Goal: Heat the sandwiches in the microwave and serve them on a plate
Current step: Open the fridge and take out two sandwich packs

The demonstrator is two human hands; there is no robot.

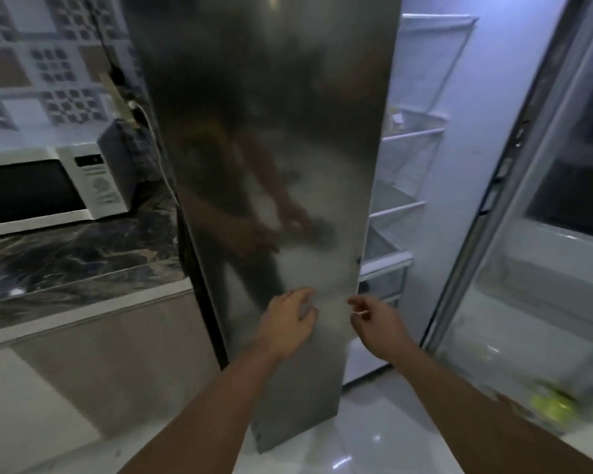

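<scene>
Standing at the fridge, sandwiches not in sight

Reaching with my left hand [290, 319], fingers loosely spread and touching the brushed steel fridge door [271, 148], I hold nothing. My right hand [374, 321] hovers by the door's free edge, fingers lightly curled; whether they pinch anything, I cannot tell. Wire-fronted white shelves [408, 159] show behind the door, sandwiches unseen, probably inside. White microwave oven [48, 186] waits closed on the dark marbled counter [65, 261] to my left.
</scene>
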